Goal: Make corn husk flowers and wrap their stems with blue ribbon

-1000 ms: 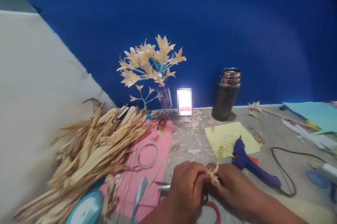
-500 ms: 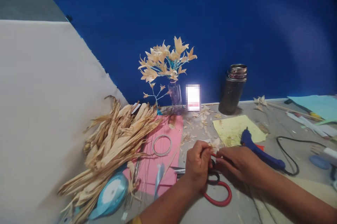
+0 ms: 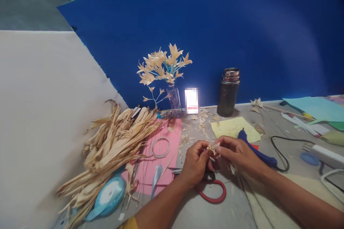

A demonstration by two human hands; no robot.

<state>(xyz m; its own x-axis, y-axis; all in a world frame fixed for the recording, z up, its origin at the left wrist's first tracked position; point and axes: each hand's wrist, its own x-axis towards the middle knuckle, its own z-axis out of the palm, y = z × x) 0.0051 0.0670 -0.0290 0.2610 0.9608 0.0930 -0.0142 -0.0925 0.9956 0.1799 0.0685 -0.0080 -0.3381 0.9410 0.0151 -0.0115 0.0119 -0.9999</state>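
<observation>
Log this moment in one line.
left hand: pinches cream husk flower | right hand: touches flower | nearby: red-handled metal scissors, blue plastic glue gun

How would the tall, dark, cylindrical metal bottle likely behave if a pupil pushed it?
The bottle would probably tip if pushed high up, being much taller than it is wide. Toppled, its round body would likely roll. With no cap on, it might spill any contents, though those are hidden.
</observation>
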